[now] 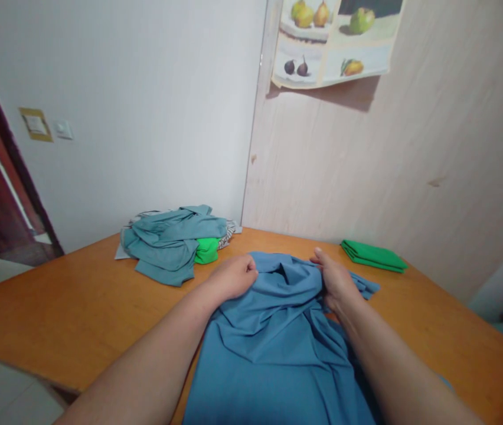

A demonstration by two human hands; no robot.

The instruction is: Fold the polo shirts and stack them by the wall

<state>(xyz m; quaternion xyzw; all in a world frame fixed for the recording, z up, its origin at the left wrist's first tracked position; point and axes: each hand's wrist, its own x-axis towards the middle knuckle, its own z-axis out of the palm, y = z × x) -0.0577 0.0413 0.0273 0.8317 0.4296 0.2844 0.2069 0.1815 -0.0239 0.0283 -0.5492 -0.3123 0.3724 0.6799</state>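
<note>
A blue shirt [273, 348] lies rumpled over the table's near side, reaching down past the bottom of the view. My left hand [236, 276] is closed on the shirt's far left edge, with the fingers curled in a fist. At the far right part of the cloth is my right hand [339, 282], thumb pointing up and the other fingers wrapped behind the fabric, partly hidden. Between the two hands the cloth is bunched into folds with a dark opening. A sleeve-like piece of the shirt pokes out to the right, beyond my right hand.
On the orange-brown table [101, 301], a loose heap of teal clothes [172, 236] with a bright green piece [207, 250] sits at the back left. A folded green cloth [373, 255] lies at the back right. Walls stand behind; a fruit poster [331, 44] hangs above.
</note>
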